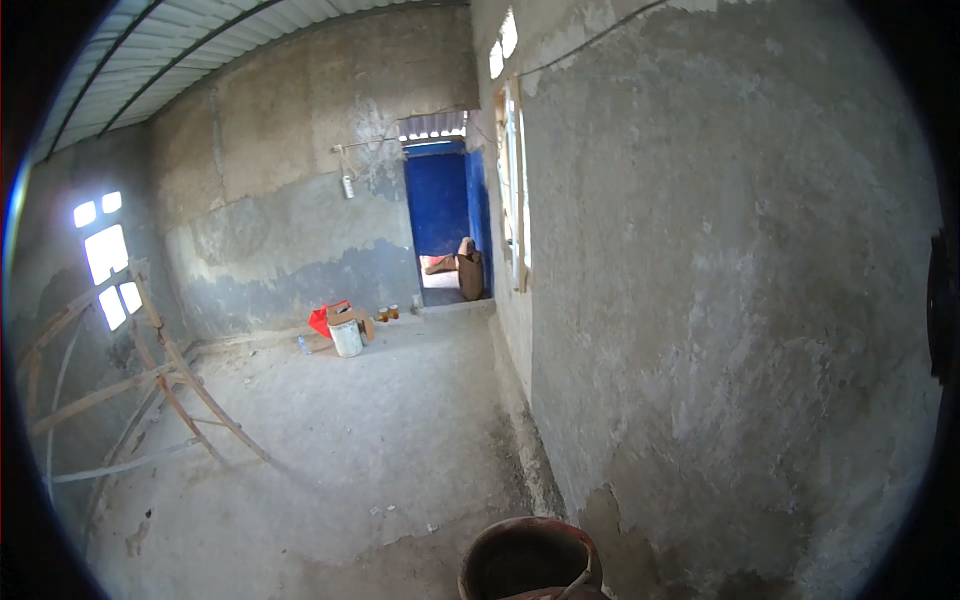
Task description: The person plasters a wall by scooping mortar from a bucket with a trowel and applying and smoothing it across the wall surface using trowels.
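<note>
Neither of my hands shows in this view. At the lower edge, close to me, stands a round bucket (582, 545) with a reddish, worn rim and a dark inside; the picture's edge cuts off its lower part. What it holds, if anything, is too dark to make out. Beside it on the right rises a rough grey plastered wall (720, 300), with darker patches low down.
A wooden trestle frame (165, 372) stands at left. Ahead on the concrete floor (340, 430) are a whitish bucket (346, 338), a red bag (319, 321) and small jars (388, 313). Brown shapes (468, 272), unclear, sit in the blue doorway (436, 205).
</note>
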`<state>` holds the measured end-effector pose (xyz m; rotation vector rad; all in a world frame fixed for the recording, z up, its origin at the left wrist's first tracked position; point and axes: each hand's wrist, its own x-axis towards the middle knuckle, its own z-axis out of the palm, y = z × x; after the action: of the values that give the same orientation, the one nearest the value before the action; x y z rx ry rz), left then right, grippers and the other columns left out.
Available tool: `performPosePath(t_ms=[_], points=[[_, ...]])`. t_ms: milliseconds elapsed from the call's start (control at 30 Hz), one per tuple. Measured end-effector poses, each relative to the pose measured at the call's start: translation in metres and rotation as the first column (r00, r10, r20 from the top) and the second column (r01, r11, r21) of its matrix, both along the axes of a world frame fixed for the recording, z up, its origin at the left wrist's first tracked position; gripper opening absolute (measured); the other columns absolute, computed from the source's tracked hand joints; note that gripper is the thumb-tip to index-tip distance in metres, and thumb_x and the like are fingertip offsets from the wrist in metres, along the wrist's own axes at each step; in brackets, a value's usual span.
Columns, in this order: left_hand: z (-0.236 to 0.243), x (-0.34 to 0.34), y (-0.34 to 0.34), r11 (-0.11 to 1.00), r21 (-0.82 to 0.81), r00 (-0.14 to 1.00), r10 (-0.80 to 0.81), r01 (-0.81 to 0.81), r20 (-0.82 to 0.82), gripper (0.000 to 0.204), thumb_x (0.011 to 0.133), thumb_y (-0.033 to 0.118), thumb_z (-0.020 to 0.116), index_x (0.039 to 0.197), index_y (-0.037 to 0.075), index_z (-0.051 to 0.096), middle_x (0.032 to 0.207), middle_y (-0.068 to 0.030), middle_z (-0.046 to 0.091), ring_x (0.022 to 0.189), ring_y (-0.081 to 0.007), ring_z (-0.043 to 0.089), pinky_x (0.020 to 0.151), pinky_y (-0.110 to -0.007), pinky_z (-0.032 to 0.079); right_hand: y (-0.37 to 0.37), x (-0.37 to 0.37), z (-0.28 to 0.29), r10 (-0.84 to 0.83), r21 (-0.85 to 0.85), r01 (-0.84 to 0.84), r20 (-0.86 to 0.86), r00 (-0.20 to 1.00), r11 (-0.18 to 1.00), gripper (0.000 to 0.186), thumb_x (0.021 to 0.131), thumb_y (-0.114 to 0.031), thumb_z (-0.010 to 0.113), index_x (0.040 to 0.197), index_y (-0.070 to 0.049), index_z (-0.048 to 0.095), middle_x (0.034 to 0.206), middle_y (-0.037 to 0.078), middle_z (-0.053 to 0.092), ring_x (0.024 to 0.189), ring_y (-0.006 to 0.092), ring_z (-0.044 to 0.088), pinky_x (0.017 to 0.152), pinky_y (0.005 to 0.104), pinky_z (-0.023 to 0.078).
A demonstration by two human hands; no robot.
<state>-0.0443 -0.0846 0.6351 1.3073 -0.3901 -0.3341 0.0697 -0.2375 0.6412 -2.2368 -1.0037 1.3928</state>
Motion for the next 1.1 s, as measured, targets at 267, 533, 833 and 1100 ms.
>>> performPosePath(t_ms=[267, 533, 833, 1100], points=[[-0.002, -0.018, 0.007, 0.977, -0.093, 0.978, 0.200, -0.194, 0.059, 0.065, 0.096, 0.049, 0.040, 0.132, -0.005, 0.039, 0.123, -0.0101, 0.045, 0.115, -0.0199, 0.041, 0.101, -0.033, 0.028, 0.000, -0.024, 0.046, 0.000, 0.132, 0.026, -0.188, 0.982, 0.991, 0.048, 0.090, -0.025, 0.058, 0.134, -0.009, 0.045, 0.132, 0.014, 0.051, 0.113, 0.0241, 0.054, 0.091, 0.0392, 0.047], [-0.014, -0.046, -0.007, 0.914, -0.226, 0.934, 0.355, -0.338, 0.042, 0.065, 0.096, 0.049, 0.040, 0.133, -0.005, 0.038, 0.127, -0.0110, 0.044, 0.118, -0.0207, 0.040, 0.103, -0.033, 0.027, 0.012, -0.034, 0.073, 0.040, -0.047, -0.056, -0.298, 0.954, 0.997, 0.043, 0.095, -0.025, 0.049, 0.134, -0.009, 0.045, 0.130, 0.014, 0.051, 0.113, 0.0272, 0.053, 0.091, 0.0393, 0.046], [-0.016, -0.067, -0.023, 0.903, -0.315, 0.954, 0.299, -0.294, -0.032, 0.066, 0.096, 0.049, 0.040, 0.134, -0.006, 0.037, 0.131, -0.0121, 0.043, 0.122, -0.0216, 0.039, 0.105, -0.034, 0.025, -0.008, -0.006, -0.069, 0.287, 0.223, -0.326, 0.189, 0.939, 0.919, 0.043, 0.099, -0.033, 0.038, 0.135, -0.010, 0.044, 0.129, 0.014, 0.052, 0.115, 0.0327, 0.052, 0.096, 0.0405, 0.042], [-0.015, -0.068, -0.033, 0.899, -0.378, 0.975, 0.203, -0.221, -0.086, 0.067, 0.096, 0.048, 0.040, 0.134, -0.006, 0.037, 0.135, -0.0130, 0.042, 0.126, -0.0224, 0.038, 0.107, -0.034, 0.024, -0.004, -0.003, -0.095, 0.310, 0.278, -0.348, 0.171, 0.935, 0.895, 0.058, 0.079, -0.041, 0.064, 0.128, -0.012, 0.050, 0.120, 0.017, 0.055, 0.111, 0.0295, 0.053, 0.097, 0.0442, 0.038]])
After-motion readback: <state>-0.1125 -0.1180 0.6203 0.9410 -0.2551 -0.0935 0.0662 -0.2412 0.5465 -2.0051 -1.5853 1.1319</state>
